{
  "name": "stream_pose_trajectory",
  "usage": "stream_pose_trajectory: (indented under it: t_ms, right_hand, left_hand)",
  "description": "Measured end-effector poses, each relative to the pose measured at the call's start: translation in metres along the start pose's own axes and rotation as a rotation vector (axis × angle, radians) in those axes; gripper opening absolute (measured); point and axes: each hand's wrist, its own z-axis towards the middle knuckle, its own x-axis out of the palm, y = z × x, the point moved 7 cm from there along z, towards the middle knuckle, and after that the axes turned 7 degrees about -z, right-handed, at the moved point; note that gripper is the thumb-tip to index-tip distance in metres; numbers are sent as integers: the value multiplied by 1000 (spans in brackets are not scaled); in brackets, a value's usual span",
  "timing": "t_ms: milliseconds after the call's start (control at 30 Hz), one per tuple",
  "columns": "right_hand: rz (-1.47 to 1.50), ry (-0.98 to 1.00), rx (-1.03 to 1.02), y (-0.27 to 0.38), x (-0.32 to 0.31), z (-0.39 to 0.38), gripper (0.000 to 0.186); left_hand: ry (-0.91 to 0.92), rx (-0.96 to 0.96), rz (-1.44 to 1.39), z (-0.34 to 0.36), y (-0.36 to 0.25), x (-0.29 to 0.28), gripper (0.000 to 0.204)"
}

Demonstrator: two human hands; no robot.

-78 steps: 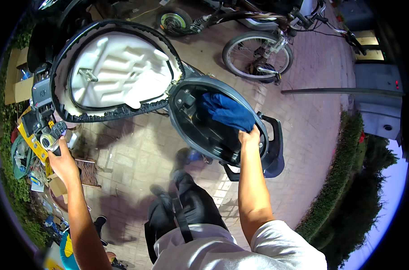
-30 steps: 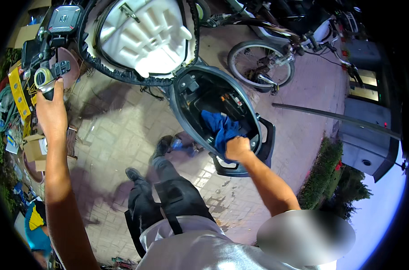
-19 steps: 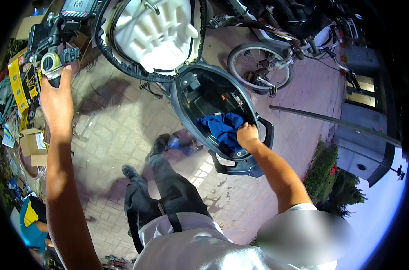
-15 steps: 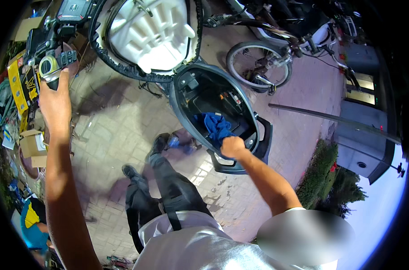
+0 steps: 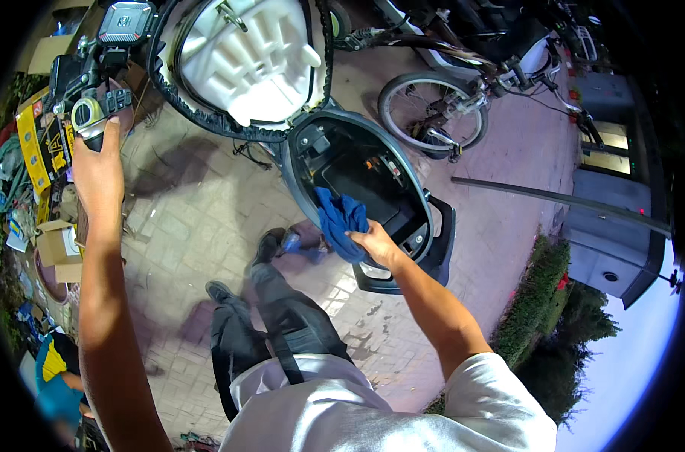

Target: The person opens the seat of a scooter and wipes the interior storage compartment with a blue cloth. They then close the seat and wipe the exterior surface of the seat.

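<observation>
A crumpled blue cloth hangs from my right hand, whose fingers are closed on it. The cloth is over the near rim of a scooter's under-seat storage box. Inside the black box, small orange and white labels show on the far wall. The seat is tipped up at the far side, with its pale moulded underside facing me. At the far left my left hand is closed round the handlebar grip, beside the switch block; its fingertips are mostly hidden.
A grab rail rims the scooter's tail. Beyond stands a parked bicycle. Boxes, including a yellow and black carton and an open cardboard box, lie at the left. Another person is partly visible at lower left. Paving lies underfoot.
My right hand has lifted the blue cloth out of the storage box and drawn it left over the near rim. My left hand stays on the handlebar grip.
</observation>
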Motion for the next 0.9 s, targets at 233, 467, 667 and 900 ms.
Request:
stream_pose_trajectory:
  t_ms: [233, 467, 667, 900]
  right_hand:
    - [-840, 151, -106, -7, -36, 4, 51]
    - [-1686, 459, 156, 19, -15, -16, 59]
    - [-1872, 542, 265, 23, -2, -7, 58]
    - [-678, 212, 287, 9, -39, -18, 53]
  left_hand:
    - [52, -69, 49, 5, 10, -1, 56]
    - [17, -52, 57, 6, 6, -2, 53]
    - [13, -17, 19, 6, 8, -6, 51]
    - [31, -8, 21, 0, -1, 4, 48]
